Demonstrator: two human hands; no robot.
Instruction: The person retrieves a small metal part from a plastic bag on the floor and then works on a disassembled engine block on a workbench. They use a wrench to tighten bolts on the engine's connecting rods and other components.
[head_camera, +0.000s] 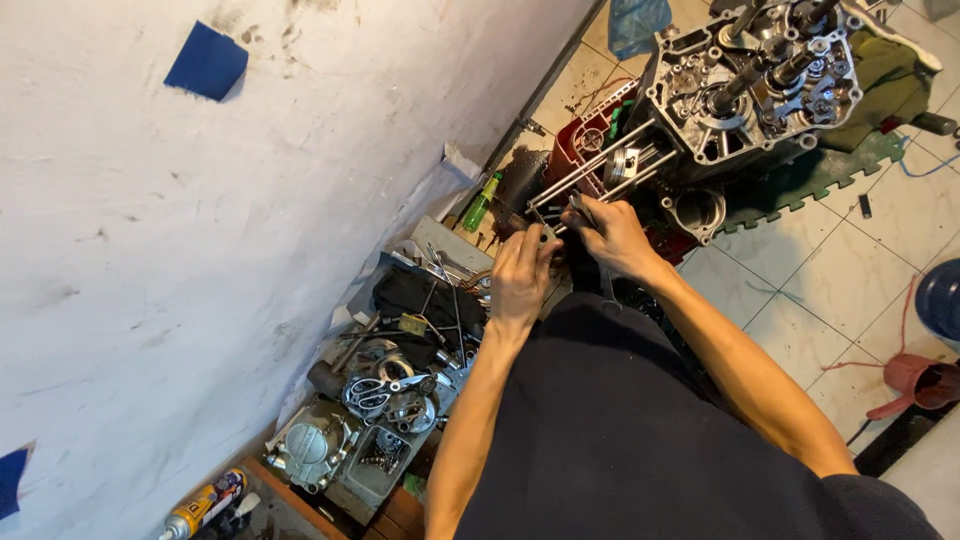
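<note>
Dark-trousered lap fills the foreground; beyond it, left hand (522, 272) and right hand (612, 237) curl closed around small tools at the ends of long studs (590, 170) projecting from an engine crankcase (750, 85).

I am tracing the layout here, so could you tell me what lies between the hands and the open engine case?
In the head view, long metal studs with a piston among them span from both hands to the engine case.

Bare forearms, dark short sleeve, dark trousers
</note>
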